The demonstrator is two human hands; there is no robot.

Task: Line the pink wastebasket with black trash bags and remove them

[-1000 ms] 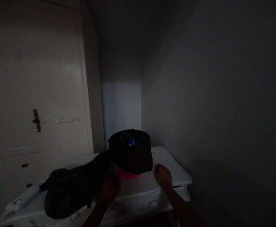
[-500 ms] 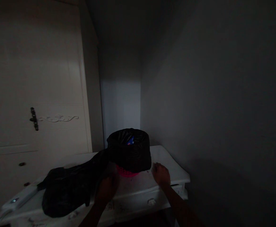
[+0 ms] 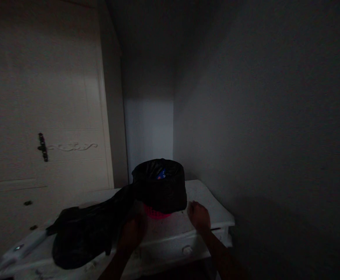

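A pink bin (image 3: pixel 158 213) lined with a black plastic bag stands on a white dresser (image 3: pixel 170 231); only a strip of pink shows below the black liner (image 3: pixel 161 192). Inside the liner lies a small blue packet (image 3: pixel 161 174). My right hand (image 3: pixel 199 216) is just right of the bin, low over the dresser top, its fingers curled in with nothing visible in them. To the left front of the bin is my left hand (image 3: pixel 133 231), beside a full-looking black plastic bag (image 3: pixel 82 237). Deep shadow hides the left fingers, so I cannot tell whether they touch the bag.
A white cabinet door (image 3: pixel 70 97) with a dark handle (image 3: pixel 43 147) stands at the left. A grey wall (image 3: pixel 260 136) runs along the right side. The dresser has a drawer with a pale knob (image 3: pixel 187 250) at the front. The room is very dim.
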